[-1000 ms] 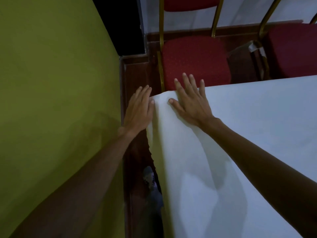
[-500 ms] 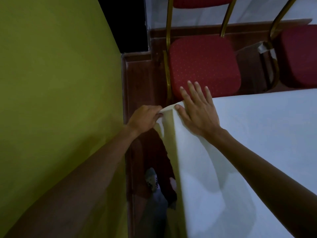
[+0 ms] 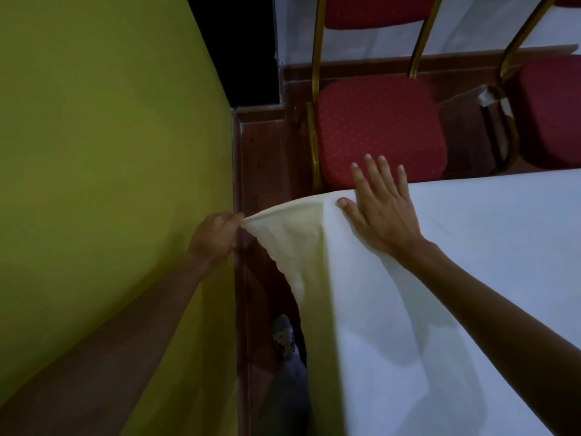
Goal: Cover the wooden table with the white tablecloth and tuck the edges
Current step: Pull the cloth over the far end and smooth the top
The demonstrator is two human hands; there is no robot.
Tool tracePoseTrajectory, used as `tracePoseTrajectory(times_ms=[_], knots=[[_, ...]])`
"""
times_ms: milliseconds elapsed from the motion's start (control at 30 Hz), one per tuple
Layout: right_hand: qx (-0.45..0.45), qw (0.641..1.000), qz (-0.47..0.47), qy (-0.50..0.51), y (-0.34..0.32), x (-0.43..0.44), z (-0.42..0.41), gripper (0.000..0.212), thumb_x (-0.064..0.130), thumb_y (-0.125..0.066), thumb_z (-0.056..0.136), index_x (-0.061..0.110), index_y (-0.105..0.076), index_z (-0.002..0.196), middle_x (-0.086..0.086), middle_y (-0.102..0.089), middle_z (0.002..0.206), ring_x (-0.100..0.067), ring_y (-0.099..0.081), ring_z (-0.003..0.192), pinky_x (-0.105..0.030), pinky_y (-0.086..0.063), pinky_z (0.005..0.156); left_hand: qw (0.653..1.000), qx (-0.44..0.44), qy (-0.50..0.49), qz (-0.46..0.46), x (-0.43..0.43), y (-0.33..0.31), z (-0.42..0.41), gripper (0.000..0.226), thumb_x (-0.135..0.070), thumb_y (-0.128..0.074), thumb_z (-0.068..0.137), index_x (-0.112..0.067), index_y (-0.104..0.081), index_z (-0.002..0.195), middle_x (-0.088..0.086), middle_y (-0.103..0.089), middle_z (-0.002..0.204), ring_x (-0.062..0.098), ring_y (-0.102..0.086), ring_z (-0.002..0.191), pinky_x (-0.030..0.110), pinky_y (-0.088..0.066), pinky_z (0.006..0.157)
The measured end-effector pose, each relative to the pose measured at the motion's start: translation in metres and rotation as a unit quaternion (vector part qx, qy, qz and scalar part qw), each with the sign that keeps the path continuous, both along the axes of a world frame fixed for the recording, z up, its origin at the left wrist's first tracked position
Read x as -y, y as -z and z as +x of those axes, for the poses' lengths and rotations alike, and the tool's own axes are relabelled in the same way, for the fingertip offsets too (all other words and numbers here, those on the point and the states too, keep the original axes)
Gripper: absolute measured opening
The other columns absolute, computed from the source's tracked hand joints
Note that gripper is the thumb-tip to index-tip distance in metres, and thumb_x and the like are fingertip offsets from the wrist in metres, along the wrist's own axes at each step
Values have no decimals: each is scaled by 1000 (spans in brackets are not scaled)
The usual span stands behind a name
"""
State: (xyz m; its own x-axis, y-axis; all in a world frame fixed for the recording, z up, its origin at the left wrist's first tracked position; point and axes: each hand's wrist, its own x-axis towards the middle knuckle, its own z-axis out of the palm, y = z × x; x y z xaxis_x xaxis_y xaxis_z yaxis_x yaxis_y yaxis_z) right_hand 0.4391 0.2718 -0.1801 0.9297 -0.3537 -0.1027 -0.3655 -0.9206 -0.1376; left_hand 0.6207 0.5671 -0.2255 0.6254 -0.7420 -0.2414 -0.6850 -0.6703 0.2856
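- Two hands in play: the left hand [image 3: 217, 236] is pinching one corner of cloth, the right hand [image 3: 382, 212] lies flat, all five fingers spread.
- One white tablecloth [image 3: 471, 262], covering the tabletop and hanging over its side.
- Two red chairs: one red chair [image 3: 380, 133] in full, a second chair [image 3: 550, 111] cut by the right edge.
- One green wall [image 3: 103, 152].
- One shoe [image 3: 283, 336] down on the floor.
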Motion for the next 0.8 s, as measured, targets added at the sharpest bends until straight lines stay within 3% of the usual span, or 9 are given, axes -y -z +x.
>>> tracePoseTrajectory(times_ms=[100,133,200,300,367,433,567,700,800], knots=[[11,999,14,33,-3,19,-15,76,61,-18,104,12,-17,162,-13,-10,171,-30,-1,158,-55,1,127,999,6,10,-36,34,-9,-5,59,0,-58,82,-2,-49,141,22,-59,134,39,-58,121,45,-48,101],[16,998,22,54,-4,27,-20,75,60,-19,105,12,-17,162,-12,-9,171,-29,1,158,-54,3,127,997,-11,30,-66,53,-18,-10,66,-1,-59,84,-3,-43,147,19,-51,147,33,-50,134,40,-39,112],[29,994,33,97,-9,44,-32,73,58,-22,105,12,-17,162,-12,-9,171,-28,2,158,-52,5,127,987,-47,75,-138,95,-38,-25,70,-6,-57,85,-5,-36,153,12,-40,157,24,-38,144,32,-26,119],[29,986,36,159,-12,76,-60,74,58,-22,105,11,-18,162,-13,-10,171,-29,2,158,-56,2,127,972,-98,164,-138,142,-58,-47,69,-28,-58,95,-9,-32,155,10,-39,158,23,-37,145,38,-30,121],[17,981,35,191,-13,92,-82,76,61,-20,104,11,-17,162,-13,-9,171,-29,1,158,-58,0,126,970,-163,173,-55,150,-62,-49,81,-50,-50,90,-14,-24,158,8,-37,159,23,-39,144,44,-36,117],[9,980,29,198,-10,96,-98,78,63,-18,104,12,-13,162,-12,-6,171,-27,4,158,-57,1,126,970,-193,141,-35,145,-58,-46,86,-53,-36,80,-17,-24,157,9,-44,154,27,-47,138,49,-44,109],[0,981,8,196,-5,94,-96,83,69,-19,102,12,-9,162,-15,-3,171,-30,4,158,-57,1,126,980,-147,107,-81,144,-45,-49,55,-8,-53,91,-19,-39,143,12,-67,122,34,-65,110,53,-55,84],[-10,982,3,188,-2,90,-98,89,74,-17,100,11,-5,162,-16,0,170,-32,5,158,-59,0,126,988,-72,129,-48,129,-42,-42,45,-15,-47,92,-22,-37,136,13,-70,108,38,-68,96,52,-56,72],[-15,983,3,182,-2,80,-98,92,76,-15,99,10,-3,162,-17,2,170,-33,7,158,-60,0,125,990,-40,135,-15,111,-42,-38,56,0,-55,87,-18,-40,137,13,-69,104,39,-68,89,51,-55,65]])
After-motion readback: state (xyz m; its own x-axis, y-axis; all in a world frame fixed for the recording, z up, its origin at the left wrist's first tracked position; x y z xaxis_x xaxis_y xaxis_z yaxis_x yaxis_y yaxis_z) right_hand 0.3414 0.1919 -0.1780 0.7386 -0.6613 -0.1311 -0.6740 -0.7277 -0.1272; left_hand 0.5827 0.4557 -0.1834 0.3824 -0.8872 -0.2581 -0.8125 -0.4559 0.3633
